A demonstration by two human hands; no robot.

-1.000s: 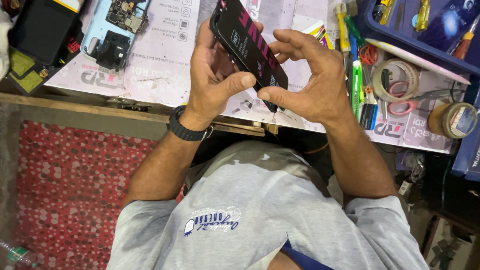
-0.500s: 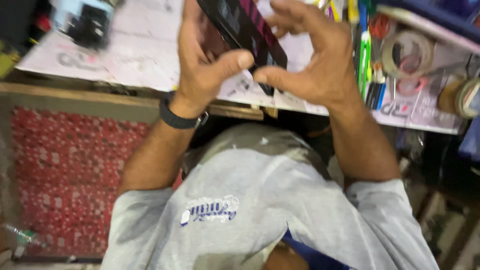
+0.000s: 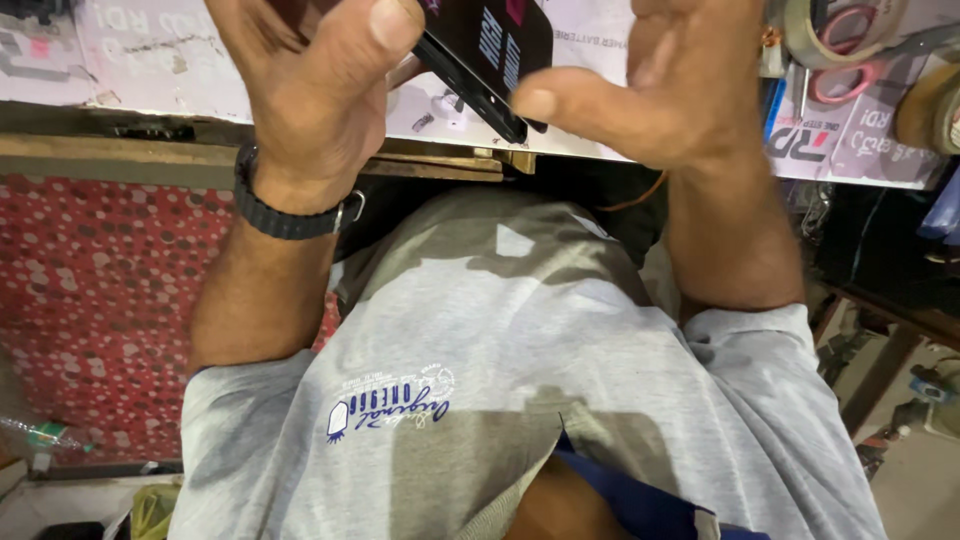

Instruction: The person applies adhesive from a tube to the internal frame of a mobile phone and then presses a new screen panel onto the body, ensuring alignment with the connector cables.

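Observation:
A thin black phone [image 3: 490, 55] with a pink-marked back is held tilted above the edge of the workbench [image 3: 150, 70]. My left hand [image 3: 320, 90], with a black watch on its wrist, grips the phone's left side, thumb on its upper face. My right hand [image 3: 660, 85] holds the right end, thumb tip pressed against the lower corner. The top of the phone is cut off by the frame.
The workbench is covered with a white printed mat. A tape roll [image 3: 830, 35] and pink-handled scissors [image 3: 850, 80] lie at the upper right. Below are my grey shirt [image 3: 500, 380] and a red patterned floor mat [image 3: 90, 300].
The view has dropped toward my chest, so the hands and phone now sit at the top of the frame. Both hands keep hold of the phone; the bench items have mostly slid out of view.

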